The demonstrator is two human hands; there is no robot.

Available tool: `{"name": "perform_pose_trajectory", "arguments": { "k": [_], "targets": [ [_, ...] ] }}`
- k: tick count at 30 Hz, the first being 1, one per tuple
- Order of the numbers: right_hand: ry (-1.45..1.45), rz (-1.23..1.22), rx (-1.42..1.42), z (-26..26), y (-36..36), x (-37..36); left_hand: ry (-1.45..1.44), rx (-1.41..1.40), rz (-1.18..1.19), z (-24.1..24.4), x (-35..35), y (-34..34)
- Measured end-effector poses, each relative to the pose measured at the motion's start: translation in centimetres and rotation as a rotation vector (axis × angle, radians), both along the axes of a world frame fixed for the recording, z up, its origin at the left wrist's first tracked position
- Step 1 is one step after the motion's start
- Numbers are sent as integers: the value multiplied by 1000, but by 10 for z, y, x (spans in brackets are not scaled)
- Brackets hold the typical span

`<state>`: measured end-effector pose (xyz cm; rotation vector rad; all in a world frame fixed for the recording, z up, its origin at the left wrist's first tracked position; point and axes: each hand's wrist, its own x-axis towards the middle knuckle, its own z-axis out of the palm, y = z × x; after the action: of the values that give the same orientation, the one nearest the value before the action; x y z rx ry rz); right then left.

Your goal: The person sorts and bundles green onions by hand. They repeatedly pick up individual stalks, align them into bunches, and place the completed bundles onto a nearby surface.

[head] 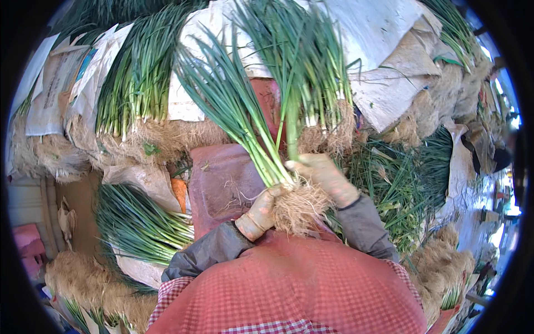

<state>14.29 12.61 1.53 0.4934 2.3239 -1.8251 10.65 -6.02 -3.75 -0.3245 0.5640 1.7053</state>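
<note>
My gloved left hand (259,212) grips a small bunch of green onions (256,152) just above its roots. The leaves fan up and to the left. A tangled mass of pale roots (301,208) hangs between my hands. My gloved right hand (329,178) is closed around the lower part of a green onion stalk (293,137), blurred and pointing upward, right beside the bunch. Both gloves are soiled, and some fingers are hidden behind the stalks and roots. Under the bunch a reddish cloth-covered surface (227,179) lies in front of my lap.
Root-on green onions (146,83) line the far side, partly under white sheets (379,31). Trimmed green onions (154,225) lie at left on a pale sheet. Loose leaves (388,183) heap up at right. Root-ended bundles (87,279) stand near me at lower left.
</note>
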Motion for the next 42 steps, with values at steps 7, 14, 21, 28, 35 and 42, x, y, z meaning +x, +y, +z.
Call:
{"name": "perform_pose_trajectory", "arguments": {
  "k": [7,14,21,28,35,42],
  "targets": [
    [-150,15,-521,20,-28,51,-54,235,56,41,-15,-31],
    [-439,300,-425,4,-48,46,749,308,421,218,-40,-94],
    [-253,113,-208,-32,-40,34,1248,44,811,272,0,-214],
    [-64,-109,-91,-53,-13,29,1116,-816,944,217,35,-362],
    [-239,-271,-7,-112,60,46,422,-1115,853,-60,105,-390],
    [-684,609,761,-159,106,279,229,-1782,705,-248,96,-354]
  ]
}}
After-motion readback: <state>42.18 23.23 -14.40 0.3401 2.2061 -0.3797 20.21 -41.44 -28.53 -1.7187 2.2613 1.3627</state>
